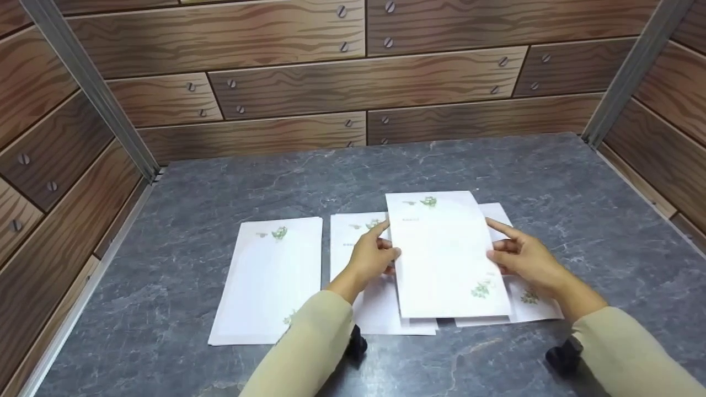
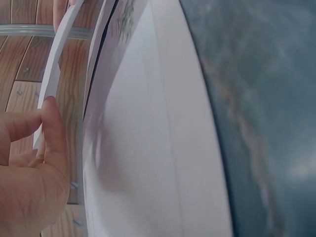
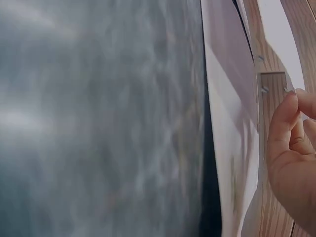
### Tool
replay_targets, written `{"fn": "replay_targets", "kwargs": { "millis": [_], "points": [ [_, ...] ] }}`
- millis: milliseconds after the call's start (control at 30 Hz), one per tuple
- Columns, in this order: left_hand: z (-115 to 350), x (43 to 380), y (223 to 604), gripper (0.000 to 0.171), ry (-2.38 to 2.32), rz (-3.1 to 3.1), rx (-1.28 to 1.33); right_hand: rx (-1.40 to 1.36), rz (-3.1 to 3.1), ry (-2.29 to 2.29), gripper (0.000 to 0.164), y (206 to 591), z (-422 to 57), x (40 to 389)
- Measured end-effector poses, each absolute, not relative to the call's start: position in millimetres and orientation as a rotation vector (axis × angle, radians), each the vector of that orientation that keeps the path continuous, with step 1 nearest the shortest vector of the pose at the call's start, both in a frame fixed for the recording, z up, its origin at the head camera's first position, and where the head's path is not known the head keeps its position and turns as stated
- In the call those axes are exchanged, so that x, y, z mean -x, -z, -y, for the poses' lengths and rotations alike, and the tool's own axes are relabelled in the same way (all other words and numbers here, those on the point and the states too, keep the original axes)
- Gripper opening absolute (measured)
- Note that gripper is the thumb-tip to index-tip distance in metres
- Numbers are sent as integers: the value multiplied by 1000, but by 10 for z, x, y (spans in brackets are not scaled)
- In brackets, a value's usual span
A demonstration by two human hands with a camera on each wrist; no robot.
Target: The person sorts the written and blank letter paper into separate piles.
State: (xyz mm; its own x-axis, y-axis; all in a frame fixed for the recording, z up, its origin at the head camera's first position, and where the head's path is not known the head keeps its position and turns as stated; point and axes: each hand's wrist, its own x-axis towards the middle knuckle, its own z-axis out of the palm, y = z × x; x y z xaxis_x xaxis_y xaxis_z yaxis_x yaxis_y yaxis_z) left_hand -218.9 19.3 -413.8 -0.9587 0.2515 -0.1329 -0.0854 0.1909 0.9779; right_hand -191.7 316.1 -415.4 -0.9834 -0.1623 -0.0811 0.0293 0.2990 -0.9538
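Note:
Both hands hold a white sheet of paper (image 1: 441, 259) with green leaf prints, raised above the table; whether it is one sheet or several I cannot tell. My left hand (image 1: 370, 255) pinches its left edge between thumb and fingers. At the opposite edge, my right hand (image 1: 527, 262) pinches it the same way. Beneath lie a middle paper pile (image 1: 386, 317) and a right paper pile (image 1: 538, 310), both partly covered by the raised paper and the hands. In the left wrist view the held paper (image 2: 58, 54) appears edge-on, slightly bowed.
A left paper pile (image 1: 270, 286) with similar green prints lies beside the middle one, its lower right corner behind the left sleeve (image 1: 309, 347). The dark marbled table (image 1: 165, 275) is bounded by wood-patterned walls (image 1: 287, 88) and metal corner posts (image 1: 94, 82).

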Motion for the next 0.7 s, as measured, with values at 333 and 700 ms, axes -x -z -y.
{"fn": "replay_targets", "kwargs": {
  "millis": [333,700],
  "points": [
    [-456,2161,4148,65,-1824,-2218,-151,141,-2370,1803,74,4192,-3416,1891],
    [-713,2148,4182,63,-1758,-2285,-135,45,-2307,1792,76,4209,-3644,1852]
  ]
}}
